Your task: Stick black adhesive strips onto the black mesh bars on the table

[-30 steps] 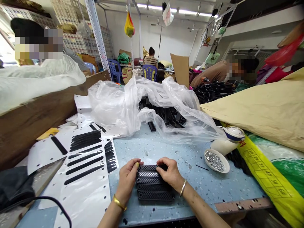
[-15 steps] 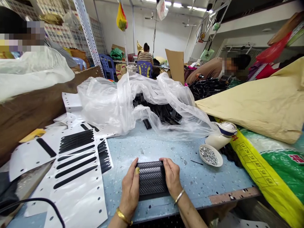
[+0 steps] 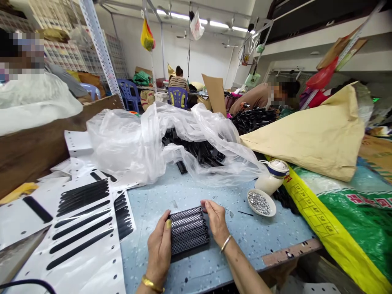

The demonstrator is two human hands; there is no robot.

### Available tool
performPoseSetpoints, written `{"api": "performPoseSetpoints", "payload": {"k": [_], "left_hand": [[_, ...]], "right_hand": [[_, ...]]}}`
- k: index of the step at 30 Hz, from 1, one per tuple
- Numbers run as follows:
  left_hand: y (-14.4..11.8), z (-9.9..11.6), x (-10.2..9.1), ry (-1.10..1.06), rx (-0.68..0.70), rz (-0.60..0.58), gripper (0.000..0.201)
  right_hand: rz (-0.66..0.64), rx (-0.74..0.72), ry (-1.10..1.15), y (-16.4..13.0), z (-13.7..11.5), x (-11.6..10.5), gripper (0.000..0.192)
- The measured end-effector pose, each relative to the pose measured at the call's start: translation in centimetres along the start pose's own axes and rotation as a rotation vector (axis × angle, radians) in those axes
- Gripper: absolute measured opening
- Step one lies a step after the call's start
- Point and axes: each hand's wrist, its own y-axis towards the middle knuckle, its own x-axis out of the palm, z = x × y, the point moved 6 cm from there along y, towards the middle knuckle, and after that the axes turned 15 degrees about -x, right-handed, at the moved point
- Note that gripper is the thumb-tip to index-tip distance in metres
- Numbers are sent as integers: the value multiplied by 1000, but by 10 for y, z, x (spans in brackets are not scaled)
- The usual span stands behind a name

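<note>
Several black strips with a diamond-mesh pattern (image 3: 189, 229) lie side by side as one flat block near the table's front edge. My left hand (image 3: 159, 244) grips the block by its left side, thumb on top. At the far right corner is my right hand (image 3: 217, 219), its fingers bent loosely and its palm apart from the block's right edge. Whether its fingertips touch that corner I cannot tell. To the right stands a white bowl (image 3: 273, 210) of small silvery metal pieces, with a thin black stick (image 3: 245, 213) beside it.
A clear plastic bag (image 3: 128, 151) spills black slotted pieces (image 3: 200, 151) behind the hands. White sheets bearing black strips (image 3: 82, 230) cover the left side. A white lidded jar (image 3: 272, 177) and a yellow-green sack (image 3: 330, 222) stand right. Other people (image 3: 260, 96) sit or bend further back.
My right hand has come away from the block's right side, baring that edge; my left hand keeps its grip. The block is turned slightly. The view has swung to the right.
</note>
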Motion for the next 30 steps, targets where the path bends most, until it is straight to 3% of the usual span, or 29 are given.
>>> {"api": "performPoseSetpoints", "payload": {"k": [4,9,12,15,17,20,22,30], "left_hand": [[7,-8,-6,12,-19,11,63],[20,-20,-18,84,-77,26,60],[23,-1,-20,197,61,49,55],[17,41,2,319,441,-44,44],[14,61,27,506,568,-163,38],[15,72,59,808,583,-307,35],[12,74,70,907,568,-390,35],[13,66,70,883,563,-460,39]], "right_hand": [[4,-62,-189,6,9,-52,27],[-45,-38,-568,22,35,-168,20],[-146,15,-759,36,52,-214,20],[-278,18,-855,47,65,-217,24],[-337,-4,-904,52,70,-205,26],[-388,-42,-970,52,72,-189,28],[-417,-58,-998,49,73,-184,27],[-547,-59,-1006,41,72,-200,23]]}}
